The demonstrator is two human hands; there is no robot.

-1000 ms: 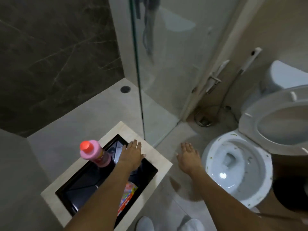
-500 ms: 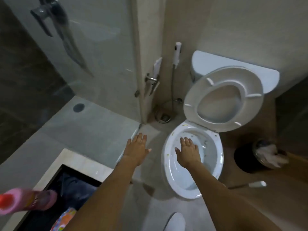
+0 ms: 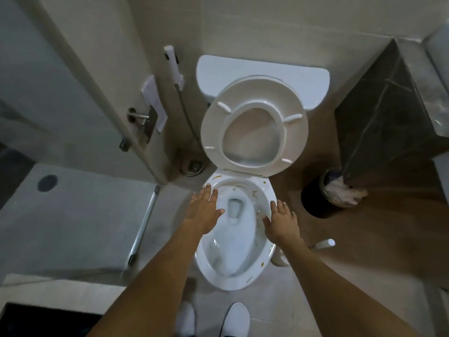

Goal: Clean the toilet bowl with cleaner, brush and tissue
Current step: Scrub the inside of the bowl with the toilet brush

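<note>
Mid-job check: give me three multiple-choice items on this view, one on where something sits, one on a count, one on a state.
1. Where is the black bin? A left of the toilet bowl B right of it C behind the tank
2. How many hands hold a tool? A none B one C two
3. The toilet seat is: A down B raised C missing

Answers: 1 B, it stands on the floor right of the bowl. 2 A, left hand and right hand are flat and empty. 3 B, it leans up against the tank.

Bathroom, probably home: toilet (image 3: 233, 239), bidet sprayer (image 3: 173, 62), glass shower screen (image 3: 48, 105), waste bin (image 3: 323, 198).
</note>
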